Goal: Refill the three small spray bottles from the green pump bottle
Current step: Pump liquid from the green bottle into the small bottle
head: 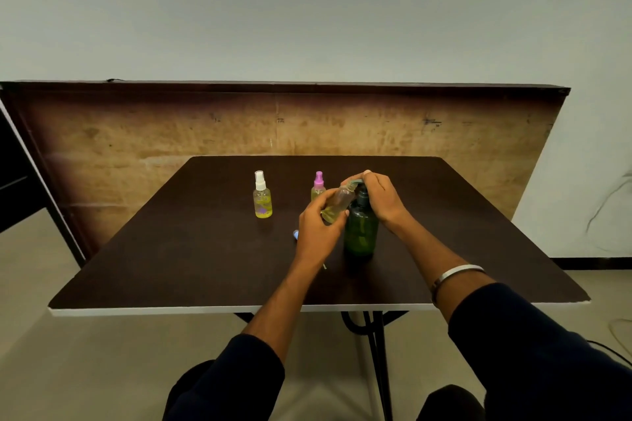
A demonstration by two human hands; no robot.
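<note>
Landmark: green pump bottle (pixel 360 229) — upright on dark table (pixel 171 256).
Right hand (pixel 379 196): fingers curled over the pump head.
Left hand (pixel 316 227): grips uncapped small bottle (pixel 338 203), tilted, mouth at the pump spout.
Pink-capped spray bottle (pixel 318 185): just behind, left of the pump bottle.
White-capped spray bottle (pixel 262 196): farther left — upright, yellow liquid inside.
</note>
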